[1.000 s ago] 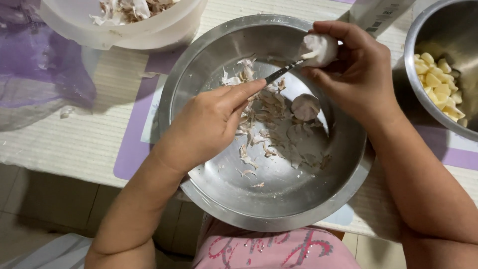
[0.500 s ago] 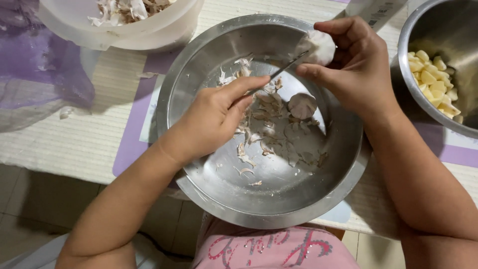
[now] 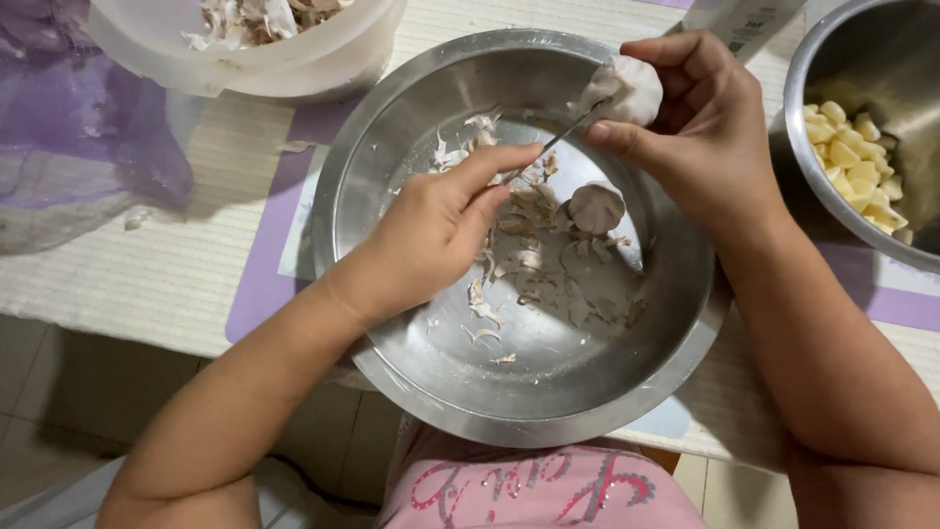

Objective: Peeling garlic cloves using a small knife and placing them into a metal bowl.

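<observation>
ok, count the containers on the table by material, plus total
Steel bowls: 2, the big one under the left hand and right hand, and one with peeled cloves
White plastic tub: 1
Total: 3

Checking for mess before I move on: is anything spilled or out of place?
A few bits of garlic skin lie on the mat outside the steel bowl, near the white tub. Nothing else stands out.

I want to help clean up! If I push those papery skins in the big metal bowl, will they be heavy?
Probably not. The garlic skins look thin, curled and flaky, so they are likely very light and may scatter. They would probably slide easily on the smooth steel bowl.
</observation>
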